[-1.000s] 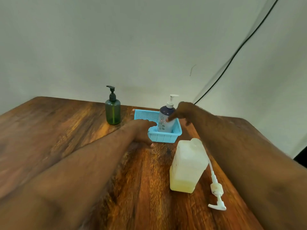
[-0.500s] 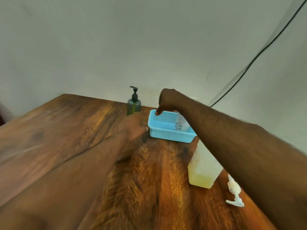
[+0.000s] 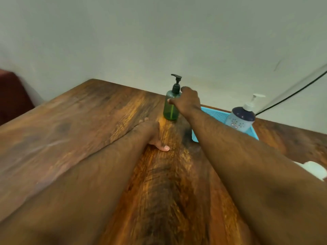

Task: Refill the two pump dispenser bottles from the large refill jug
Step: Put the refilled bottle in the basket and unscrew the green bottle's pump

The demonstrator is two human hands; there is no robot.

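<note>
Right hand point(image 3: 187, 101) off white bottle point(image 3: 242, 119), now wrapping fingers point(image 3: 170, 100) round green bottle point(image 3: 171, 107); left hand point(image 3: 150, 133) flat beside it. Refill target switched.

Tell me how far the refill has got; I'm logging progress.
Nothing looks refilled yet. Both pumps are still on: the green bottle on the table and the white-pump bottle leaning in the blue basket. The right hand is closing on the green bottle; the left hand rests on the table. Opening, pouring and recapping both remain.
</note>
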